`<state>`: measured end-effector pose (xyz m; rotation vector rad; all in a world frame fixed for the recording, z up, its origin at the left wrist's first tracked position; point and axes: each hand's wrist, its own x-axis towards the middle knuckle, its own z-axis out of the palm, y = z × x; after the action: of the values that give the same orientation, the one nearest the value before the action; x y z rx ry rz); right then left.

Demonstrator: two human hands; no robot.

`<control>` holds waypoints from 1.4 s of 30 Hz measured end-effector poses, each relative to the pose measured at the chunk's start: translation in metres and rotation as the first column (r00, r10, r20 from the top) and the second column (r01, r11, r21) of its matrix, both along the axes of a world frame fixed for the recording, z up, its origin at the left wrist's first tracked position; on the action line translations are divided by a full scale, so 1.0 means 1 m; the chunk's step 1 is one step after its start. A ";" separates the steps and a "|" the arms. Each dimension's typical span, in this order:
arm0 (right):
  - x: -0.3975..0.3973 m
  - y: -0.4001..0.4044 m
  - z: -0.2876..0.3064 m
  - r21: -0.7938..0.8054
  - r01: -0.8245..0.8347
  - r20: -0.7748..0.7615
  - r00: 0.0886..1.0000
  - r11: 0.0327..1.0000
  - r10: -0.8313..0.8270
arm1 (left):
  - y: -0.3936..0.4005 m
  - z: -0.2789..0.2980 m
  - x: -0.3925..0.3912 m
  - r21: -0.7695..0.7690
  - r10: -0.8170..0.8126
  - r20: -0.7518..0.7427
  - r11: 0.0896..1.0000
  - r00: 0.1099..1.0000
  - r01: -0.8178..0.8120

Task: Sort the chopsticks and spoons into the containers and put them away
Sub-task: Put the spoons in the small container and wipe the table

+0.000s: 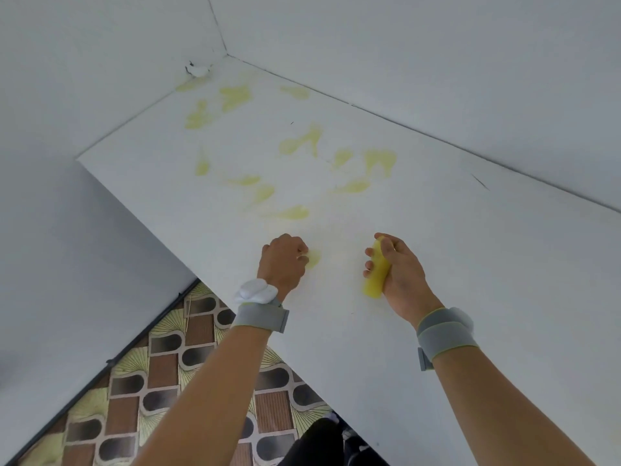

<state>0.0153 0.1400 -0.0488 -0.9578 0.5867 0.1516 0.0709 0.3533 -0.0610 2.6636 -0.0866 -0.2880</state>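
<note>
Several pale yellow, spoon-like shapes [353, 187] lie scattered over the white table [470, 264]; they are washed out and hard to identify. My left hand [284, 260] rests on the table with curled fingers that pinch the near end of one faint yellow shape [315, 256]. My right hand [398, 270] grips a yellow cylindrical container [376, 274], tilted with its lower end just above the tabletop. No chopsticks can be made out.
White walls close the table in at the back and right, meeting at a corner [226, 55]. A small white scrap [198, 70] sits near that corner. Left of the table edge is patterned brown and green floor [161, 364]. Both wrists wear grey bands.
</note>
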 end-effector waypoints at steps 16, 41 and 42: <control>0.042 0.037 0.007 -0.007 -0.002 0.026 1.000 1.000 0.002 | 0.011 0.031 0.099 0.164 0.009 0.113 0.986 0.994 -0.028; 0.077 0.076 0.008 0.118 0.261 0.177 0.944 0.958 -0.279 | -0.034 0.044 0.090 -0.597 -0.029 -0.143 0.800 0.989 -0.063; 0.077 0.075 0.009 0.143 0.264 0.193 0.938 0.954 -0.288 | -0.039 0.044 0.087 -0.622 -0.032 -0.172 0.779 0.985 -0.084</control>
<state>0.0922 0.2151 -0.0403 -0.7588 0.5041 -0.1663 0.1580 0.3144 -0.0170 1.9585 -0.0740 -0.4005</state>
